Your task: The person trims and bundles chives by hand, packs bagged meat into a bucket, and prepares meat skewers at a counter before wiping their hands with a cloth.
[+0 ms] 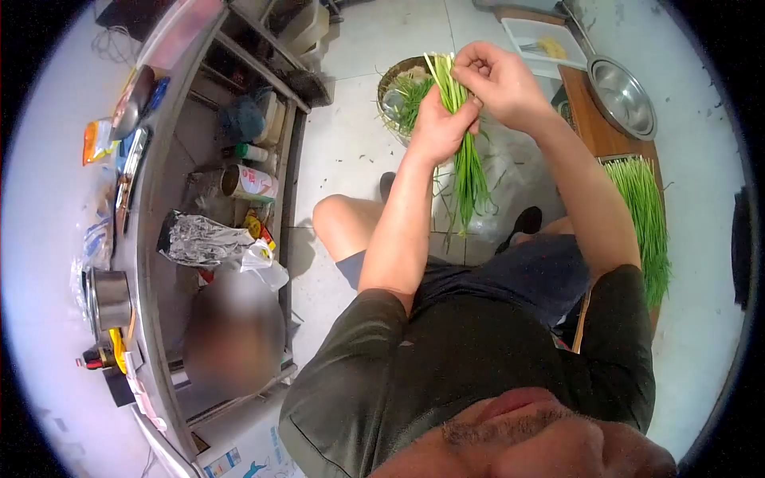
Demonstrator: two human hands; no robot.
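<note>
Tiled floor [343, 151]; left fingers [464, 119] clamp green stalks [470, 177], hiding part; right fingers [472, 80]: grip unclear.

The pale tiled floor [347, 119] carries a round basket [387, 78] and scattered small dark scraps. On the brown wooden table [584, 103] sit a shiny metal bowl [625, 97] and a pile of long green stalks [642, 219]. The low shelf [288, 169] bears a can [256, 184] and crumpled foil [205, 239].

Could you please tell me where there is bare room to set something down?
The floor between the shelf and the basket looks mostly bare. The shelf is crowded, and the bench bears a bowl and greens.
</note>
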